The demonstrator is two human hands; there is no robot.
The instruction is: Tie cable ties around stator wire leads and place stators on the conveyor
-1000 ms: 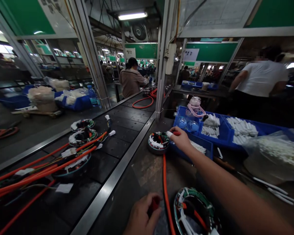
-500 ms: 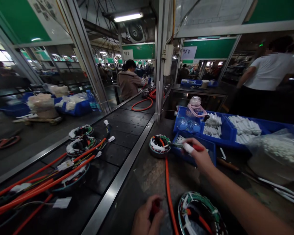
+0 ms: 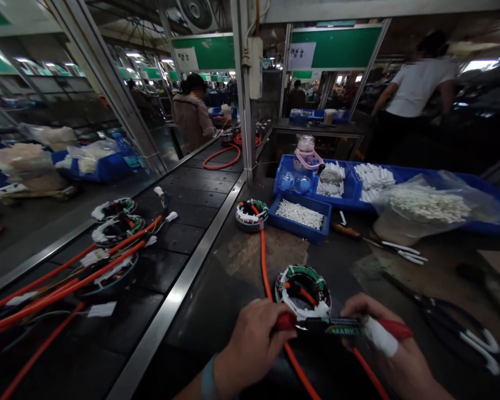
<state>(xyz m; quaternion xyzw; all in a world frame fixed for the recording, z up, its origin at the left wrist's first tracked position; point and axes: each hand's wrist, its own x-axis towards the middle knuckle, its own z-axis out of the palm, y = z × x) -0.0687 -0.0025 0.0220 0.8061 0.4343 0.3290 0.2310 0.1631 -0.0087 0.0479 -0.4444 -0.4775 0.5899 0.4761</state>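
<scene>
In front of me, my right hand (image 3: 394, 344) is closed around a dark marker pen (image 3: 337, 326) with lettering on its barrel and a red rear end. Something white covers part of this hand's thumb area. My left hand (image 3: 258, 339) pinches a red cap (image 3: 285, 321) at the other end of the pen; whether it is fully seated I cannot tell. Just behind the pen lies a ring-shaped wound coil (image 3: 286, 279) with green and white parts and an orange cable (image 3: 369, 373). A second wound coil (image 3: 252, 222) sits farther off, its orange cable (image 3: 264, 261) running toward me.
Left of a metal rail (image 3: 179, 289), a dark conveyor (image 3: 166, 278) carries several coils and orange cables. A small blue bin (image 3: 275, 222) of white sticks, a bag of white pieces (image 3: 425, 205), and black-handled pliers (image 3: 445, 316) are on the right. Other people are farther away.
My right hand has drawn the marker back from the far coil to the near one. My left hand has risen, bringing the red cap to the pen's end. The view has shifted.
</scene>
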